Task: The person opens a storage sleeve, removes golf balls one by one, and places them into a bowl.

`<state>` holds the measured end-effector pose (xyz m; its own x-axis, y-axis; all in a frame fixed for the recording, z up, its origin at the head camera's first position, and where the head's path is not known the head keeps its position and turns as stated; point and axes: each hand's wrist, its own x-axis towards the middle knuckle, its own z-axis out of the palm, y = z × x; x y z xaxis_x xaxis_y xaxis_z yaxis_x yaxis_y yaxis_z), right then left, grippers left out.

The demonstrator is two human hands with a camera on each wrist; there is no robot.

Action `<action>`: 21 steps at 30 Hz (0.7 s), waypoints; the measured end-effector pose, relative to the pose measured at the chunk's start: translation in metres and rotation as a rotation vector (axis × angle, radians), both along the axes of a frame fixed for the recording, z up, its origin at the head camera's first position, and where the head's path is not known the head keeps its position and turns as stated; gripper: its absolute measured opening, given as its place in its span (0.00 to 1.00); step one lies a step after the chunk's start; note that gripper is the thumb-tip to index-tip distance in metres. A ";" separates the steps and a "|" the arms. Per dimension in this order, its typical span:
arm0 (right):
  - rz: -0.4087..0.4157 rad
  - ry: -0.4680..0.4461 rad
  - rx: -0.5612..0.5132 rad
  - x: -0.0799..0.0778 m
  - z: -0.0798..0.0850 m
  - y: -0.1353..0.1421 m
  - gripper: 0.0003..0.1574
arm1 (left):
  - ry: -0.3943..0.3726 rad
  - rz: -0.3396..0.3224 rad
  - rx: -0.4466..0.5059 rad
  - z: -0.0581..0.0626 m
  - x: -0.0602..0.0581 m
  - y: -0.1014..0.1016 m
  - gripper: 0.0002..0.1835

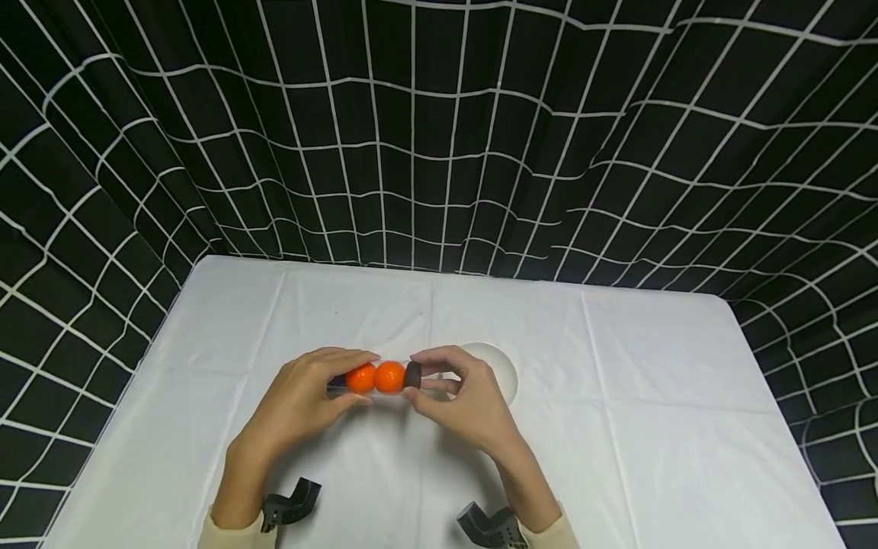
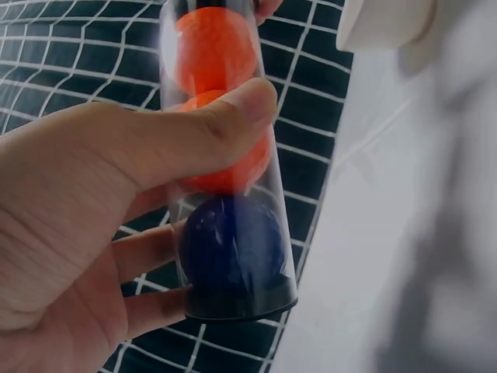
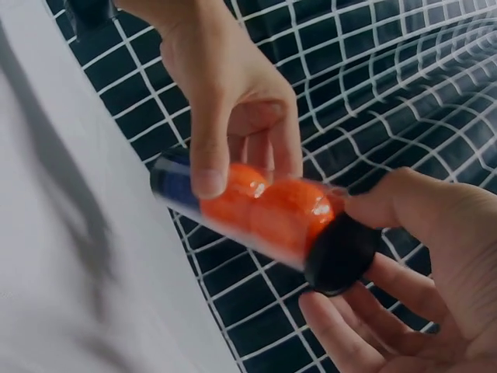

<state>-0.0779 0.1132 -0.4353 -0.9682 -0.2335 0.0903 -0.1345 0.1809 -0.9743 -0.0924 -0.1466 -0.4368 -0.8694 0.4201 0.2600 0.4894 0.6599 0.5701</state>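
A clear tube (image 3: pixel 237 221) lies roughly level between both hands above the table. Two orange balls, the nearer to the right hand being one orange ball (image 1: pixel 389 377), sit inside it in a row. At the left end is a dark blue ball (image 2: pixel 231 242) against a black end piece (image 2: pixel 242 301). My left hand (image 1: pixel 312 389) grips the tube, thumb on one side and fingers on the other. With thumb and fingers, my right hand (image 1: pixel 469 393) pinches the black cap (image 3: pixel 342 252) at the tube's right end. The cap appears seated on the tube.
A white round bowl (image 1: pixel 504 370) stands on the table just behind the right hand, partly hidden by it. White cloth covers the table (image 1: pixel 672 427). Dark curtains (image 1: pixel 432 122) with a white grid surround its back and sides.
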 end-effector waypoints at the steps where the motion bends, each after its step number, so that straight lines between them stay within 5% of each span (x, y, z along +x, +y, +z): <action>1: -0.014 0.014 0.003 0.000 0.000 -0.001 0.27 | -0.008 0.010 0.005 0.000 -0.001 -0.001 0.31; 7: -0.063 0.099 0.019 -0.002 -0.008 -0.007 0.28 | -0.048 0.074 0.052 0.002 -0.003 -0.010 0.30; 16: -0.024 0.235 0.136 0.002 -0.026 -0.035 0.24 | -0.022 0.115 0.121 0.007 -0.003 -0.025 0.30; 21: -0.028 0.345 0.399 0.004 -0.045 -0.047 0.21 | -0.012 0.106 0.132 0.007 -0.003 -0.026 0.30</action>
